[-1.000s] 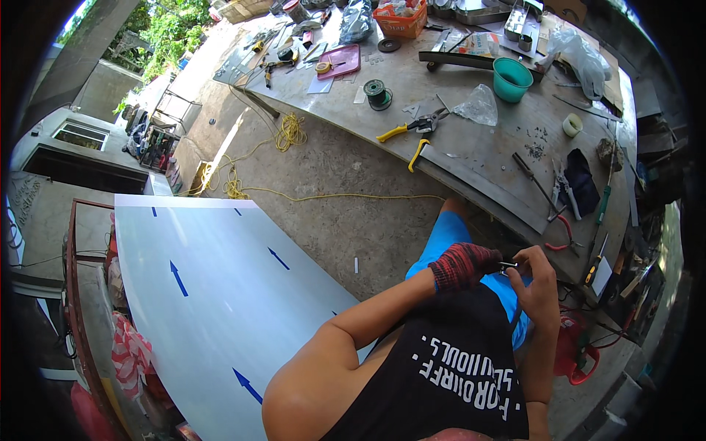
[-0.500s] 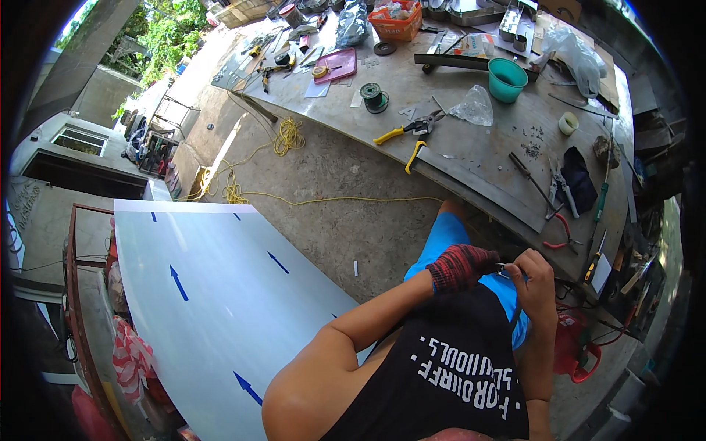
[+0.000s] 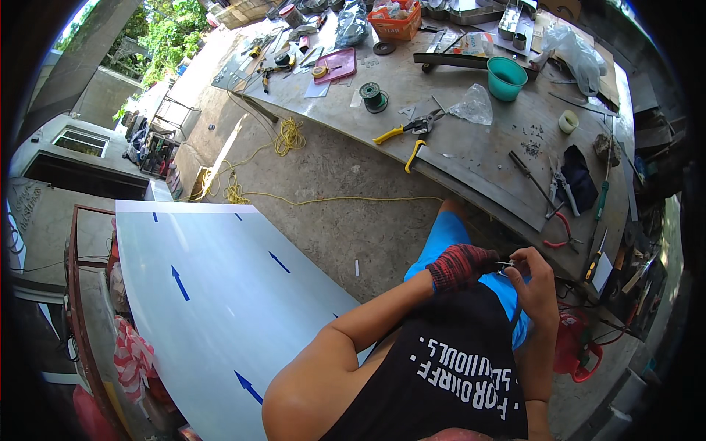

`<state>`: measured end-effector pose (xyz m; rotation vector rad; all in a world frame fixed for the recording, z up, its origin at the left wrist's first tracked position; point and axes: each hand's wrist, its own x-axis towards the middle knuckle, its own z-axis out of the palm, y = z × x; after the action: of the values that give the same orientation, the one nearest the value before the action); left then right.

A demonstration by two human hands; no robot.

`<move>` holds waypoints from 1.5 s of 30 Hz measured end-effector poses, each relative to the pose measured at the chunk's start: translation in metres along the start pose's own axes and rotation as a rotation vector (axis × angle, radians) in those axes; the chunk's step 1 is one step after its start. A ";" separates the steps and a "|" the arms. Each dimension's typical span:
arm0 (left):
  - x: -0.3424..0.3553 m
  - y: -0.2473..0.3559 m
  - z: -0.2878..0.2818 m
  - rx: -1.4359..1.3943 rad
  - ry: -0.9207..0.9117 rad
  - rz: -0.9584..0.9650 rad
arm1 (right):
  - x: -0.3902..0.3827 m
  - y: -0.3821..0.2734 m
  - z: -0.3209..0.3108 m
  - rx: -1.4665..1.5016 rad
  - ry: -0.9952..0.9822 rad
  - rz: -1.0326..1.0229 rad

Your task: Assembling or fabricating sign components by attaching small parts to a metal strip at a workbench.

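Observation:
My left hand [image 3: 462, 267], in a red and black knit glove, is closed in front of my lap. A small, thin, shiny metal piece [image 3: 504, 263] sticks out from its fingertips. My bare right hand [image 3: 534, 283] is bent around the other end of it, with thumb and forefinger close together. Whatever else lies between the two hands is too small and covered to make out. Closest to my hands on the workbench [image 3: 471, 165] are red-handled pliers [image 3: 564, 232] and a yellow and black screwdriver [image 3: 593, 264].
Yellow-handled snips [image 3: 401, 134], a green wire spool [image 3: 373, 98], a teal bowl [image 3: 507, 79] and an orange basket [image 3: 396, 22] stand or lie on the bench. A large pale sheet [image 3: 220, 294] with blue arrows extends at my left. Yellow cord [image 3: 323, 199] crosses the floor.
My right fingers have shifted slightly around the small metal piece, and a little more of it shows. My left hand stays almost still.

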<state>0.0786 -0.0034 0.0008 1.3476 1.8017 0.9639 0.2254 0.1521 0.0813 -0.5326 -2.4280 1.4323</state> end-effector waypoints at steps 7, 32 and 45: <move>0.003 0.014 -0.004 -0.125 0.024 -0.085 | 0.000 0.020 -0.008 -0.250 -0.136 -0.171; -0.005 -0.002 0.005 -0.210 -0.030 -0.108 | 0.001 0.009 -0.002 -0.134 -0.045 -0.042; 0.004 0.009 -0.006 -0.339 -0.206 -0.364 | 0.003 0.009 -0.006 -0.236 -0.105 -0.062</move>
<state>0.0763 0.0010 0.0112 0.8402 1.5703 0.8499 0.2266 0.1626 0.0767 -0.4374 -2.6911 1.1837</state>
